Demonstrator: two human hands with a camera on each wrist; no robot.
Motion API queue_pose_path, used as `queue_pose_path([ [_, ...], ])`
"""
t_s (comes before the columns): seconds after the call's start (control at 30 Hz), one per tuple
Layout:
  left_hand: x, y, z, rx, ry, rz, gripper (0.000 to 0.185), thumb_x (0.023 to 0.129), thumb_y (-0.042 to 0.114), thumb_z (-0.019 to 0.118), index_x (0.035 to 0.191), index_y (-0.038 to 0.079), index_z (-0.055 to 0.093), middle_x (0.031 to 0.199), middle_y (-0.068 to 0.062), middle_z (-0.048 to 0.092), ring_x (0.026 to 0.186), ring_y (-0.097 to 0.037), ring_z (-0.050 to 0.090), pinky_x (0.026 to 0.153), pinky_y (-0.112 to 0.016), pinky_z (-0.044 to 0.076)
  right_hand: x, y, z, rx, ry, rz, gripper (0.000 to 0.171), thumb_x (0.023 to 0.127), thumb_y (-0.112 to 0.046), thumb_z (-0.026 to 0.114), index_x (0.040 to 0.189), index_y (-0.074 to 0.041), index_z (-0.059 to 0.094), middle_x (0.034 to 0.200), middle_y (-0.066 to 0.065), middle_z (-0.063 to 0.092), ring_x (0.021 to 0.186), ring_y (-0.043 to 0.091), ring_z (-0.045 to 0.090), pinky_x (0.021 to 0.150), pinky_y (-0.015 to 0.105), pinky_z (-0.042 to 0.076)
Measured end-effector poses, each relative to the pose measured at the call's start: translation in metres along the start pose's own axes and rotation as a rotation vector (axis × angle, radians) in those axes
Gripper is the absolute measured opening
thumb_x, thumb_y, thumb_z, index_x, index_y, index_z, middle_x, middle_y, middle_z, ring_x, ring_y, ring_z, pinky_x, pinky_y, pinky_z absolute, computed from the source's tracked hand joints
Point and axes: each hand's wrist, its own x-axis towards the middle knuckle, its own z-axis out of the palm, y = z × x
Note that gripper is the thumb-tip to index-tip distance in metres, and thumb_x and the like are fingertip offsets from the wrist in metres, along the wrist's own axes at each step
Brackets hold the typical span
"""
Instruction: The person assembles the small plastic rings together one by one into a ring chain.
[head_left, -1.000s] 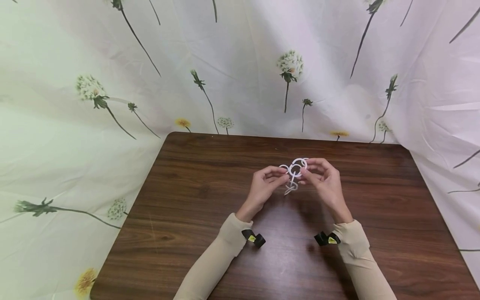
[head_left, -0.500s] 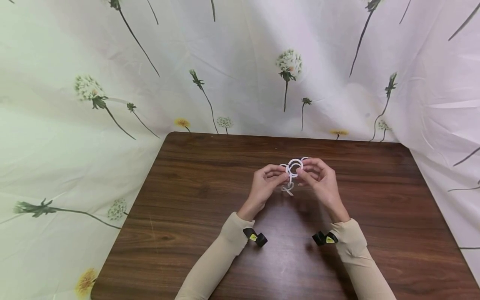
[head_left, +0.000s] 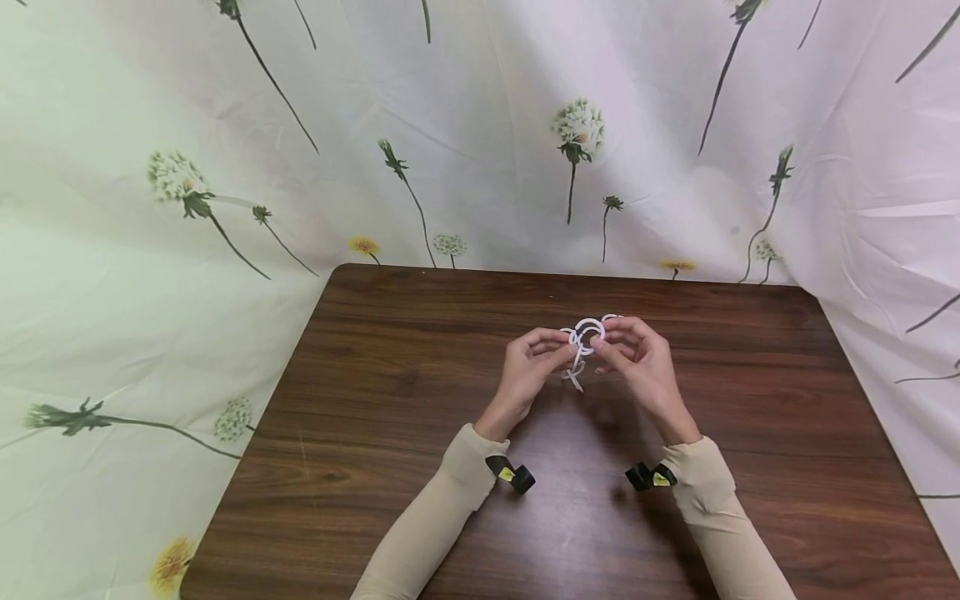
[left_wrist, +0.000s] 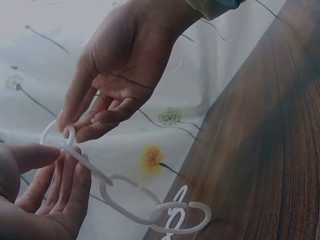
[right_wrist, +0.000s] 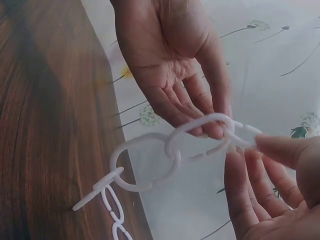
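Chain [head_left: 583, 337] of white plastic rings held up between both hands above wooden table [head_left: 390, 392]. Left hand [head_left: 528, 367] pinching one end ring at fingertips; right hand [head_left: 637, 360] pinching neighbouring ring, fingertips nearly meeting. Remaining links dangling below fingers, lowest near tabletop. Flower-print cloth [head_left: 225, 150] beyond fingertips.

Dark wood-grain table [head_left: 390, 392], white cloth backdrop [head_left: 450, 125] printed with dandelions, soft even light

Smooth white plastic chain links [head_left: 586, 335], glossy dark wood-grain table [head_left: 420, 400], matt floral cloth [head_left: 225, 167].
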Motion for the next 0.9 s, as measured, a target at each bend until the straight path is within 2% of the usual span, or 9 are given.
queue_pose_path([
  [0.07, 0.0, 0.0, 0.0, 0.008, 0.004, 0.005, 0.029, 0.084, 0.004, 0.075, 0.108, -0.009, 0.065, 0.083, 0.001, 0.072, 0.074, -0.008, 0.07, 0.074, -0.028, 0.062, 0.001, -0.001, -0.002, -0.001, -0.001, -0.012, 0.029, 0.091, -0.002, 0.066, 0.115, 0.011, 0.055, 0.091, 0.0, 0.071, 0.073, 0.009, 0.072, 0.059, 0.041, 0.061],
  [0.17, 0.0, 0.001, -0.001, 0.022, 0.009, 0.01, 0.031, 0.084, 0.005, 0.076, 0.109, -0.01, 0.065, 0.083, 0.0, 0.072, 0.075, -0.008, 0.071, 0.076, -0.034, 0.062, 0.003, -0.003, -0.008, -0.007, 0.007, -0.033, 0.03, 0.093, -0.006, 0.065, 0.115, 0.013, 0.056, 0.095, 0.002, 0.072, 0.074, 0.012, 0.073, 0.059, 0.039, 0.061],
  [0.4, 0.0, 0.001, -0.005, 0.026, 0.022, 0.006, 0.029, 0.084, 0.004, 0.076, 0.108, -0.009, 0.065, 0.083, 0.001, 0.073, 0.073, -0.007, 0.07, 0.082, -0.045, 0.061, 0.01, -0.005, -0.023, -0.078, 0.077, -0.023, 0.033, 0.094, -0.013, 0.066, 0.115, 0.011, 0.058, 0.094, -0.004, 0.073, 0.074, 0.013, 0.074, 0.057, 0.038, 0.061],
  [0.57, 0.0, 0.001, -0.007, 0.019, 0.019, 0.014, 0.029, 0.083, 0.006, 0.077, 0.106, -0.007, 0.066, 0.083, -0.002, 0.073, 0.073, -0.008, 0.071, 0.081, -0.043, 0.062, 0.017, -0.002, -0.031, -0.107, 0.107, 0.001, 0.036, 0.094, -0.014, 0.066, 0.116, 0.012, 0.057, 0.091, -0.007, 0.073, 0.073, 0.011, 0.073, 0.058, 0.04, 0.061],
  [0.67, -0.001, 0.001, -0.008, 0.013, 0.019, 0.021, 0.029, 0.082, 0.006, 0.078, 0.106, -0.007, 0.066, 0.084, -0.003, 0.073, 0.074, -0.009, 0.071, 0.084, -0.048, 0.06, 0.021, 0.0, -0.035, -0.114, 0.121, 0.027, 0.034, 0.094, -0.014, 0.066, 0.116, 0.01, 0.057, 0.09, -0.008, 0.073, 0.072, 0.008, 0.072, 0.058, 0.036, 0.062],
  [0.77, -0.001, 0.001, -0.009, 0.012, 0.023, 0.029, 0.029, 0.082, 0.005, 0.078, 0.105, -0.007, 0.067, 0.085, -0.004, 0.073, 0.074, -0.008, 0.07, 0.086, -0.051, 0.059, 0.024, 0.002, -0.039, -0.122, 0.135, 0.056, 0.026, 0.094, -0.013, 0.066, 0.113, 0.003, 0.061, 0.089, -0.008, 0.072, 0.072, 0.006, 0.071, 0.058, 0.034, 0.062],
  [0.83, -0.002, 0.002, -0.009, 0.015, 0.026, 0.036, 0.029, 0.082, 0.005, 0.078, 0.105, -0.007, 0.067, 0.085, -0.004, 0.074, 0.074, -0.008, 0.07, 0.083, -0.045, 0.061, 0.025, 0.001, -0.04, -0.132, 0.142, 0.066, 0.02, 0.094, -0.011, 0.066, 0.11, 0.0, 0.062, 0.088, -0.006, 0.072, 0.071, 0.006, 0.071, 0.058, 0.034, 0.062],
  [0.9, -0.002, 0.002, -0.01, 0.017, 0.028, 0.039, 0.029, 0.081, 0.006, 0.079, 0.105, -0.007, 0.067, 0.086, -0.005, 0.074, 0.074, -0.007, 0.07, 0.078, -0.032, 0.062, 0.026, -0.001, -0.041, -0.131, 0.151, 0.074, 0.018, 0.093, -0.009, 0.066, 0.109, 0.0, 0.063, 0.088, -0.003, 0.072, 0.07, 0.006, 0.07, 0.059, 0.037, 0.062],
])
